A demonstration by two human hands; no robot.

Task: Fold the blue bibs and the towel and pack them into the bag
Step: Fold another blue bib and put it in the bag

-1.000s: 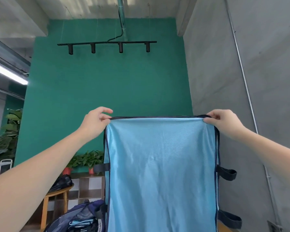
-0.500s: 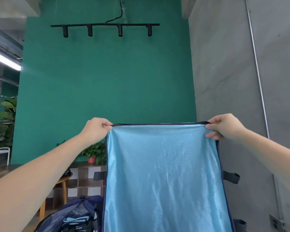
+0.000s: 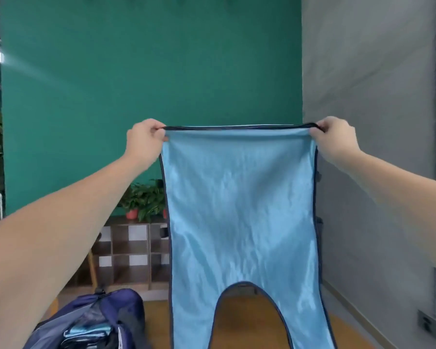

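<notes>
Blue bib [image 3: 239,210] held up, spread flat, hanging in front of green wall [image 3: 136,71]. Left hand [image 3: 145,142] pinches top left corner, right hand [image 3: 335,138] pinches top right corner — dark-trimmed top edge taut between them. Arched cut-out at bib's lower edge, wooden floor [image 3: 247,321] visible through it. Navy bag [image 3: 96,321] lower left, open, folded blue cloth inside. Behind — cube shelf [image 3: 129,253] with potted plants [image 3: 144,200] on top; grey wall [image 3: 375,84] at right.

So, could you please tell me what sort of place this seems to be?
Probably an indoor studio or office-type room, not a home: a green painted wall meets a bare grey concrete wall, with a cubby shelf and potted plants behind.
</notes>
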